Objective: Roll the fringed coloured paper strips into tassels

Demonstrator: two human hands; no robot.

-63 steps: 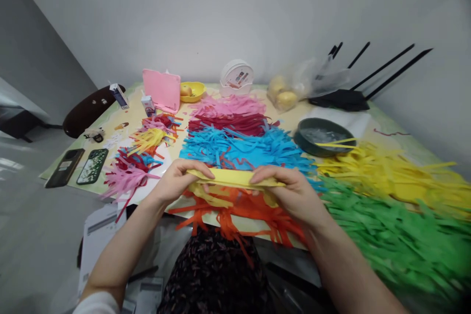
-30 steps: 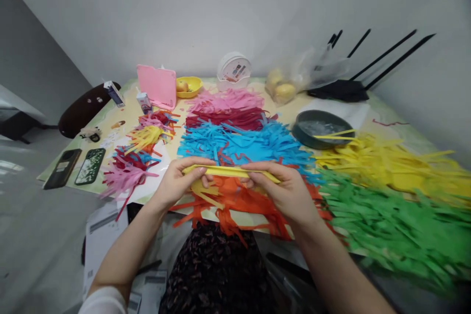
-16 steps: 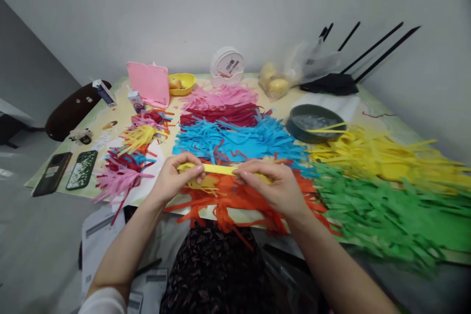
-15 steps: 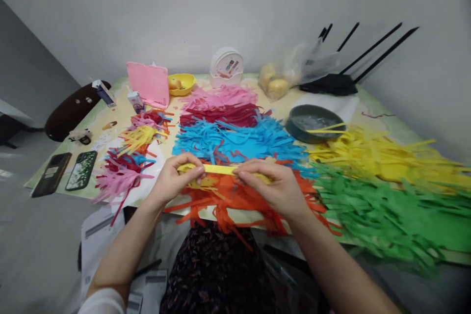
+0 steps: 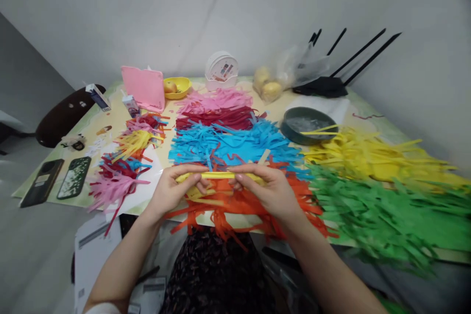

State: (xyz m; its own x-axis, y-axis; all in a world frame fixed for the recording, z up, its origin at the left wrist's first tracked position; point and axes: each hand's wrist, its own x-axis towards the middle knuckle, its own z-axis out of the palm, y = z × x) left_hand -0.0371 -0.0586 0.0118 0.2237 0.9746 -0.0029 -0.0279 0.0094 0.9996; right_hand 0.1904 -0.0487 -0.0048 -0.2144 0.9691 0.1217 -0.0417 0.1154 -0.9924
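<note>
Between my two hands a yellow fringed paper strip (image 5: 217,175) is stretched level, its middle narrow and folded or rolled. My left hand (image 5: 180,184) pinches one end and my right hand (image 5: 255,181) pinches the other, thumbs towards each other. Yellow fringe ends hang partly hidden behind my fingers. Just beneath lies orange fringed paper (image 5: 235,203), some of its strips drooping over the table's front edge. Beyond it is blue fringed paper (image 5: 235,144), then dark red (image 5: 221,117) and pink fringed paper (image 5: 217,101).
Multicoloured tassels (image 5: 121,169) lie on the left near two phones (image 5: 73,178). Yellow fringe (image 5: 379,157) and green fringe (image 5: 390,206) cover the right side. A dark round bowl (image 5: 307,130), a black router (image 5: 322,87), a pink tablet case (image 5: 144,87) and a yellow bowl (image 5: 184,86) stand behind.
The yellow strip between my hands has become narrower, and my fingers have curled in beneath it. My hands have drawn slightly closer together. The whole view has shifted a little.
</note>
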